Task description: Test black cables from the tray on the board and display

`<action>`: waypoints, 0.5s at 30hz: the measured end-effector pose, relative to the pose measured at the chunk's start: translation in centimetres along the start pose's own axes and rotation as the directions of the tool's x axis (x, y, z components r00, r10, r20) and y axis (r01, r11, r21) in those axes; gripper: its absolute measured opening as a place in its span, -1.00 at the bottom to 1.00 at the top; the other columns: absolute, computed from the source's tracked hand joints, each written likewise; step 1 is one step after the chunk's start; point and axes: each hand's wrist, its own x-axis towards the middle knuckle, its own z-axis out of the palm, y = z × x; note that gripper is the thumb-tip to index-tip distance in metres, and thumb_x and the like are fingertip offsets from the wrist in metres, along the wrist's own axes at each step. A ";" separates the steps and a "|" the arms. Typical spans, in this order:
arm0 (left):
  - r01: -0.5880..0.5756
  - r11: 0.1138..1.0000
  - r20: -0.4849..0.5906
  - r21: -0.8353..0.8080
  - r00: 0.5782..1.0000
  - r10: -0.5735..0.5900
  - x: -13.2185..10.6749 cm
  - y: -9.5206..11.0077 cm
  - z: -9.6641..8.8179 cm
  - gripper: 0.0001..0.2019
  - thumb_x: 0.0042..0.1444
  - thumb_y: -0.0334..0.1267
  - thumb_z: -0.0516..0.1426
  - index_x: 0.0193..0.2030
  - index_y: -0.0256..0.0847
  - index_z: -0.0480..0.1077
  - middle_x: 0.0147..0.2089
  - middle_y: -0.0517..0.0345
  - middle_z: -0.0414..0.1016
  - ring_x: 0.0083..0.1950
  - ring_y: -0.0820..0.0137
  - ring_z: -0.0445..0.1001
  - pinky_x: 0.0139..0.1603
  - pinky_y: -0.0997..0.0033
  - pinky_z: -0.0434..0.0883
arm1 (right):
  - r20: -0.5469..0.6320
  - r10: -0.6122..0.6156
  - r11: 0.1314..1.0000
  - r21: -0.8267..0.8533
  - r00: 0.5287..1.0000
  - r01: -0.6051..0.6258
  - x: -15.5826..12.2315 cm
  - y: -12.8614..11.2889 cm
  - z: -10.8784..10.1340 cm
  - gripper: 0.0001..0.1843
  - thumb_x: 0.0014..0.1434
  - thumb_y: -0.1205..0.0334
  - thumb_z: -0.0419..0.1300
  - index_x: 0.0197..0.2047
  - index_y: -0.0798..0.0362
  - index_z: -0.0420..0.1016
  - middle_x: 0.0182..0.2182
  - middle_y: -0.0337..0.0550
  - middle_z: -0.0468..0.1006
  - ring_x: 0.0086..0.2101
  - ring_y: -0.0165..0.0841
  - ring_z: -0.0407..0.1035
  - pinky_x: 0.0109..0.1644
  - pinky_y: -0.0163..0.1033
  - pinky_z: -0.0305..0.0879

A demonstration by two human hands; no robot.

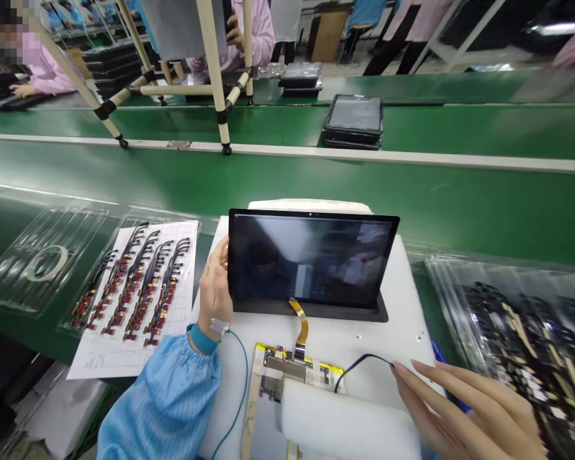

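Observation:
A tablet screen (311, 259) with a black bezel stands tilted up on a white foam block (397, 281). My left hand (215, 287) is closed on its left edge, fingers partly hidden behind it. An orange flex cable (301, 322) runs from the screen's lower edge to the tablet's open body (263, 409), where a circuit board shows. A white padded piece (345, 418) lies across that body. My right hand (474, 402) pinches the free end of a thin black cable (364, 358) that comes up from the board. A blue wrist strap (202, 340) with a cord circles my left wrist.
Red-and-black cable parts (134, 287) lie in rows on a paper sheet (110, 361) at left, beside clear trays (9, 268) and a tape roll (48, 263). A parts tray (517, 345) is at right. Stacked tablets (353, 121) and a pipe frame (215, 76) stand beyond; co-workers are behind.

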 end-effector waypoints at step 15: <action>0.022 0.999 -0.023 0.029 0.999 -0.022 -0.1 -0.3 -0.2 -0.41 0.25 0.15 -0.23 0.25 -0.15 0.15 0.17 -0.05 0.31 0.13 0.20 0.33 0.07 0.21 0.27 | -0.115 0.249 0.969 0.021 0.962 -0.248 1.6 -2.1 0.6 -0.62 -0.10 0.49 0.34 -0.19 -0.03 0.51 -0.38 -0.25 0.53 -0.32 -0.36 0.40 -0.20 -0.23 0.33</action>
